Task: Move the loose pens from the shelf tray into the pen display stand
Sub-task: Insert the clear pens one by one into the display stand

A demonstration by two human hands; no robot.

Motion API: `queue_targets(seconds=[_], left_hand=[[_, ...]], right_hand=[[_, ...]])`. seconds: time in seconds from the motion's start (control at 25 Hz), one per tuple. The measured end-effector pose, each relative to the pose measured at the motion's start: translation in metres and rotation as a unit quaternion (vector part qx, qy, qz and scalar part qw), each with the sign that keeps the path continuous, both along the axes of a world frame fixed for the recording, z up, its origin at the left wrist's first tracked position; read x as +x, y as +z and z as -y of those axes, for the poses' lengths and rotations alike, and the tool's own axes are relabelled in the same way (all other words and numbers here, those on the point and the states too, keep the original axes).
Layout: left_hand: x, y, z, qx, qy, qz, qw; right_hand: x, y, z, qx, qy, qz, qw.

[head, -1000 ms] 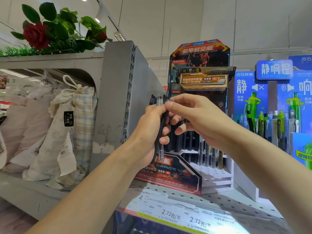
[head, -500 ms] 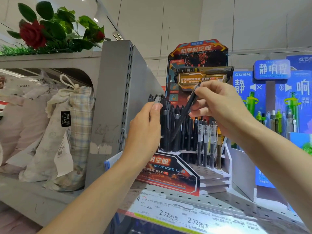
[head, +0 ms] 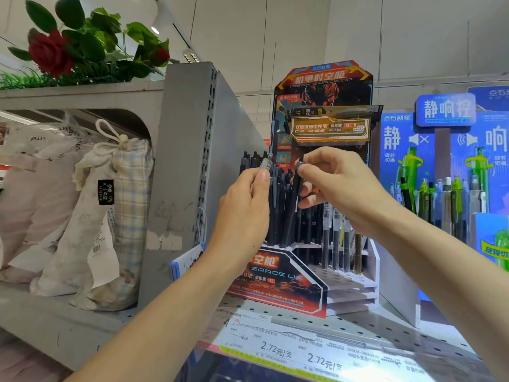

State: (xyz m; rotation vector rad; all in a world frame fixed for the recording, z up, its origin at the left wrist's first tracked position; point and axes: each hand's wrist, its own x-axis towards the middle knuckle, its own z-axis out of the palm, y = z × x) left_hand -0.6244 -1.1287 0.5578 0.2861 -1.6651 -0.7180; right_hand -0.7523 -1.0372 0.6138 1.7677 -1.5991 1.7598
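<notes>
The pen display stand (head: pixel 278 279), red and black with stepped white tiers, stands on the perforated shelf. Several dark pens stand in its back rows. My right hand (head: pixel 338 183) pinches a black pen (head: pixel 293 205) near its top, nearly upright, with its lower end down among the standing pens. My left hand (head: pixel 245 208) grips a pen with a clear cap (head: pixel 265 164) that sticks up above my thumb, just left of the stand's pens. No shelf tray shows in this view.
A grey metal shelf upright (head: pixel 181 166) stands close on the left, with cloth drawstring bags (head: pixel 110 213) beyond it. A blue display of green pens (head: pixel 446 188) is on the right. Price labels (head: pixel 289 351) line the shelf's front edge. Fake roses (head: pixel 52 51) lie on top.
My right hand has turned the black pen from a slant to nearly upright and lowered it among the standing pens. My left hand has stayed beside the stand, still holding its clear-capped pen.
</notes>
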Motion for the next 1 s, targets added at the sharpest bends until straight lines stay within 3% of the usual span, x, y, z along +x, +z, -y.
queue_targets(seconds=[0.48, 0.76, 1.0], left_hand=[[0.004, -0.003, -0.001, -0.003, -0.067, -0.038, 0.997], [0.001, -0.002, -0.013, 0.109, -0.205, -0.070, 0.970], [-0.011, -0.001, -0.027, 0.082, -0.294, -0.070, 0.950]], right_hand=[[0.002, -0.010, -0.001, 0.046, -0.057, -0.116, 0.991], [0.001, -0.008, -0.006, 0.039, -0.079, -0.136, 0.987], [0.001, -0.008, -0.030, 0.032, 0.070, -0.006, 0.997]])
